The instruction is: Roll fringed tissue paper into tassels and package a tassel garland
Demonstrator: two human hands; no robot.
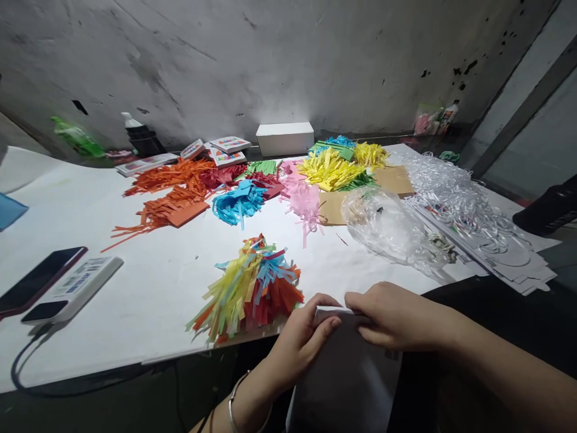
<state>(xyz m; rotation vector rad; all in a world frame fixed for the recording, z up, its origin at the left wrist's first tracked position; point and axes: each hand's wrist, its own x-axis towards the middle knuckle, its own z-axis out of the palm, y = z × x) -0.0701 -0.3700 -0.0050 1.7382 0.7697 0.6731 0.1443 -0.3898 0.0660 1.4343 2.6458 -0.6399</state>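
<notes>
A pale paper piece (347, 379) is held in front of the near edge of the desk (153, 264), with most of its length hanging below the hands. Its upper left corner is pinched between the thumb and fingers of the left hand (301, 340), on whose wrist a silvery bangle (231, 400) is worn. The upper edge is gripped just beside by the curled right hand (390, 316); whether the piece is a single sheet or folded cannot be told.

Near the left hand, a multicoloured bundle of fringed paper (255, 282) is spread at the desk's edge. Farther back, orange fringes (178, 204), a blue fringe (238, 201), pink fringes (304, 198) and yellow fringes (331, 170) are laid in a row, with a white box (285, 141) set behind them by the wall (288, 66). To the right, a clear plastic bag (383, 225) is placed near a heap of white cords (455, 186), by which flat white cards (518, 272) are partly covered. At the left, a phone (42, 279) is laid just beside a white device (74, 288), into which a dark cable (20, 367) is plugged.
</notes>
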